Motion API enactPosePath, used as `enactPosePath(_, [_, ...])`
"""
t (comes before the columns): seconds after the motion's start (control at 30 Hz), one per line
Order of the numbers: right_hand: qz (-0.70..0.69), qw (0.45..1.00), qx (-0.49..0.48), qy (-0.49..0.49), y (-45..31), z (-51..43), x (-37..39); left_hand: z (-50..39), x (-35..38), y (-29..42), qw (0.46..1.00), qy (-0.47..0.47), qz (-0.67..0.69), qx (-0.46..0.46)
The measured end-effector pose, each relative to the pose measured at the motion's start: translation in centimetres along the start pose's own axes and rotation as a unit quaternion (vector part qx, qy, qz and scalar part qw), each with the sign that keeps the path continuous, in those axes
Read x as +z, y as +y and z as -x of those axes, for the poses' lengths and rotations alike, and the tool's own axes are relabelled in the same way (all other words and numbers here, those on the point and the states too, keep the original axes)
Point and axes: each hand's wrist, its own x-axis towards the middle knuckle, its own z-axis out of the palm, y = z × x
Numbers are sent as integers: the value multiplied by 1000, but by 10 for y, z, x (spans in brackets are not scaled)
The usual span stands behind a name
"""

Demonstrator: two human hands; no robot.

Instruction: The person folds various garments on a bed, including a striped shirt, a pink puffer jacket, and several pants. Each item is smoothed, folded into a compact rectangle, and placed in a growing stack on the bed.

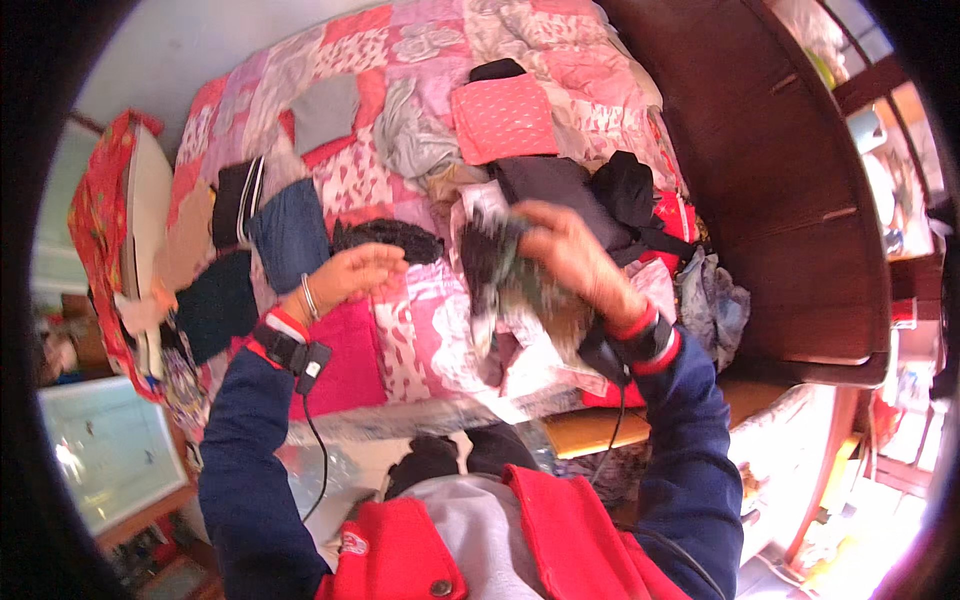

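Over the bed, my right hand grips a dark greenish patterned cloth, blurred by motion. Light pink and white clothes lie loosely under it. My left hand is held out with extended fingers and nothing in it. Just beyond its fingertips is a bunched black garment. Folded blue denim lies to the left of that hand, and a flat magenta cloth is below it. A folded dark grey garment lies past my right hand.
A patchwork bedspread carries more clothes: a folded coral cloth, a grey folded piece and a crumpled grey one. A dark wooden headboard rises on the right. Black cables hang from my wrists.
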Motion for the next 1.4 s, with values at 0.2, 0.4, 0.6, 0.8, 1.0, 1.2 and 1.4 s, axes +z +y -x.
enactPosePath(0.2, [328,900,-284,43,-98,-2,14,64,28,-47,992,45,-19,114])
enactPosePath(0.4, [287,950,-119,27,-183,42,100,124,75,-124,963,-64,-210,154])
enactPosePath(0.6, [184,982,-23,15,-255,99,179,199,118,-135,910,182,-245,280])
enactPosePath(0.8, [-149,983,91,50,-166,127,211,263,63,-105,922,63,261,278])
enactPosePath(1.0, [-89,977,166,96,-19,143,272,308,111,-210,903,235,135,335])
enactPosePath(1.2, [-143,987,78,-6,14,154,297,378,140,-249,905,266,307,129])
enactPosePath(1.4, [-149,989,7,10,-28,173,305,399,172,-248,936,254,206,132])
